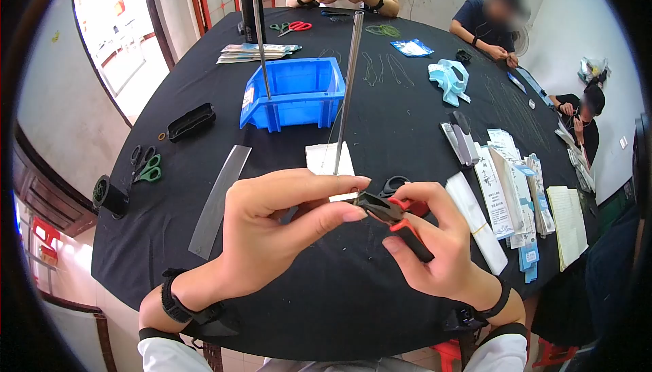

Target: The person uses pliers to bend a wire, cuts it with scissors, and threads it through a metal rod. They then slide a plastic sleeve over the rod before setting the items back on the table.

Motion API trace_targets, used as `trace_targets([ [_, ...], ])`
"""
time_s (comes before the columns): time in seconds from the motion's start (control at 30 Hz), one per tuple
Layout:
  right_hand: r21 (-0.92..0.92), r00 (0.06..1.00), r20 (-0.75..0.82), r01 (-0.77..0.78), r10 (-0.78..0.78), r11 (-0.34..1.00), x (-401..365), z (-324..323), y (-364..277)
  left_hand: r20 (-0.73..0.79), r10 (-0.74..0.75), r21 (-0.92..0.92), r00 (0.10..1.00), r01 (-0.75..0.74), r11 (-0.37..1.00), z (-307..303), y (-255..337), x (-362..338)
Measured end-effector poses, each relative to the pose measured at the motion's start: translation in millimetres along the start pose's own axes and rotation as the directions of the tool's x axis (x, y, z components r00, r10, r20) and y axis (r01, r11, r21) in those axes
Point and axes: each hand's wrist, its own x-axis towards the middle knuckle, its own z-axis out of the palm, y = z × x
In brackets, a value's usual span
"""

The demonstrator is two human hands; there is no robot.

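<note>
My right hand (438,239) is wrapped round a pair of pliers (382,210) with red and black handles. The plier jaws point left, at the fingertips of my left hand (278,216). There, thumb and index finger close in a pinch around the jaw tips. A tiny thin loop shows by the index fingertip, but what the pinch holds is too small to make out. Just beyond the hands, a white pad (329,159) lies on the black cloth at the foot of an upright metal rod (348,86). Dark scissors handles (395,185) partly show behind the pliers.
A blue bin (292,110) stands ahead, beside a second rod (259,32). Left are a clear strip (221,202), green-handled scissors (148,168), a thread spool (111,197) and a black tray (191,122). Printed packets (496,188) lie right. Several people sit around the table.
</note>
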Motion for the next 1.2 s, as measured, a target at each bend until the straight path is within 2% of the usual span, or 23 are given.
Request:
trace_targets([
  [0.07,-0.02,0.999,-0.03,0.01,-0.011,1.0,-1,2,1,-0.033,-0.087,-0.063,0.996,0.085,0.994,2,5,-1],
  [0.17,-0.049,0.997,-0.058,0.039,-0.042,0.998,-1,3,2,-0.003,-0.136,-0.143,0.991,0.134,0.981,2,5,-1],
  [0.47,-0.105,0.992,-0.08,0.088,-0.096,0.991,-2,7,2,0.028,-0.224,-0.251,0.974,0.224,0.942,8,5,-4],
  [0.67,-0.166,0.986,-0.104,0.111,-0.129,0.98,-4,8,2,0.034,-0.204,-0.212,0.978,0.206,0.955,6,5,-4],
  [0.77,-0.164,0.984,-0.092,0.136,-0.152,0.977,-4,6,3,0.09,-0.039,0.006,0.995,0.039,0.999,0,4,-2],
  [0.87,-0.123,0.988,-0.079,0.118,-0.129,0.985,-4,1,3,0.082,-0.027,0.068,0.996,0.021,0.997,-1,5,-1],
  [0.97,-0.098,0.991,-0.082,0.095,-0.103,0.991,-2,-2,3,0.107,-0.1,0.133,0.989,0.086,0.987,-5,12,0],
  [1.17,-0.087,0.993,-0.077,0.08,-0.087,0.993,-4,-1,5,0.059,-0.175,-0.08,0.983,0.18,0.98,3,9,-2],
  [1.2,-0.092,0.994,-0.075,0.076,-0.083,0.993,-3,-1,5,0.054,-0.187,-0.071,0.981,0.191,0.979,2,8,-3],
])
